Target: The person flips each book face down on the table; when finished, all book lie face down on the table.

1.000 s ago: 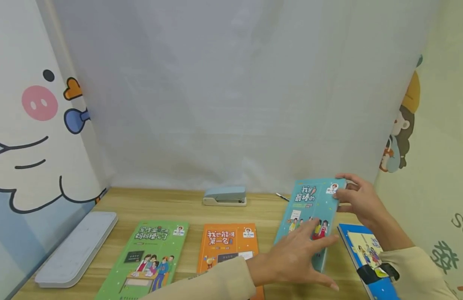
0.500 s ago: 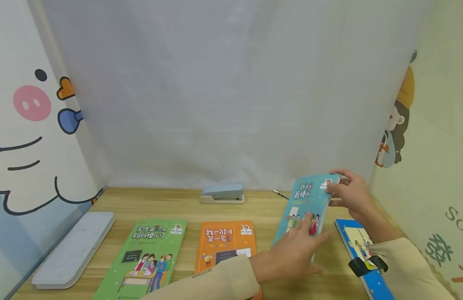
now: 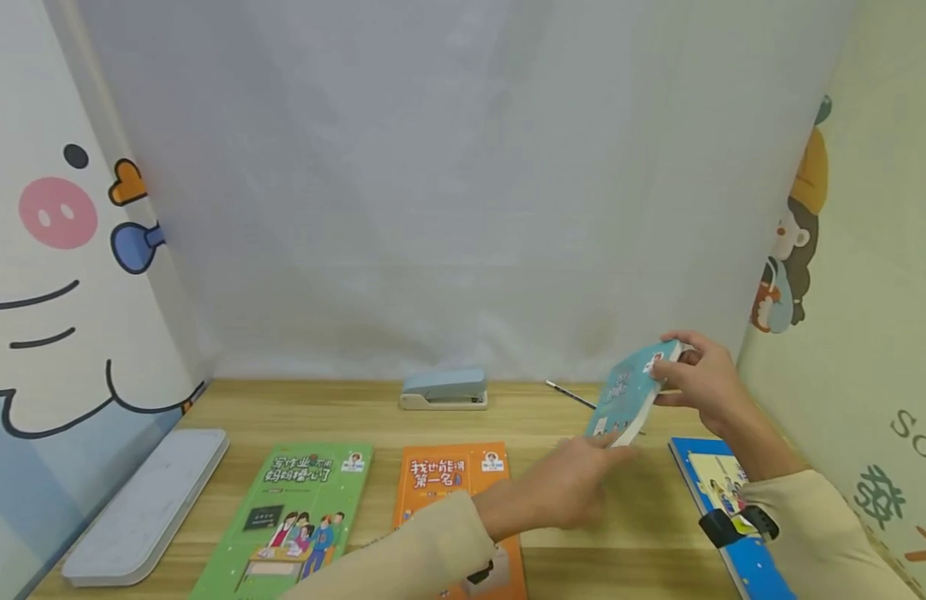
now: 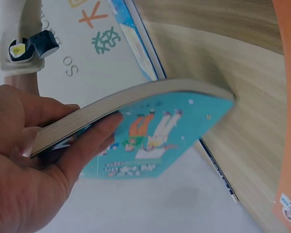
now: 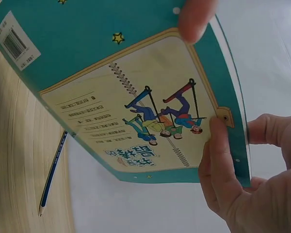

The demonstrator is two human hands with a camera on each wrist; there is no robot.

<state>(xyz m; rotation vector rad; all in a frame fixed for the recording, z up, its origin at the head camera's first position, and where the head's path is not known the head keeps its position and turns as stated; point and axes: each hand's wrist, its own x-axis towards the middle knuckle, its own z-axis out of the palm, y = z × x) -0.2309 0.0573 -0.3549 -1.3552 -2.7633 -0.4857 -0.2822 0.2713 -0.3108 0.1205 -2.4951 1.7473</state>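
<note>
Both hands hold a teal paperback (image 3: 626,392) tilted up off the wooden table (image 3: 342,408) at the right. My left hand (image 3: 593,454) grips its near end, with the thumb across the front cover (image 4: 155,131) and fingers underneath. My right hand (image 3: 676,371) pinches the far end, its fingers lying on the illustrated back cover (image 5: 136,73). The book's long edge faces the head camera, so the cover shows only at a slant there.
A green book (image 3: 297,508), an orange book (image 3: 451,492) and a blue book (image 3: 721,500) lie flat along the front. A grey-blue stapler (image 3: 443,389) and a pencil (image 3: 571,394) lie at the back, a pale flat case (image 3: 143,504) at the left. Cartoon panels flank the table.
The teal book lay almost flat under my left palm; now both hands have lifted it and turned it up on edge, further from the table.
</note>
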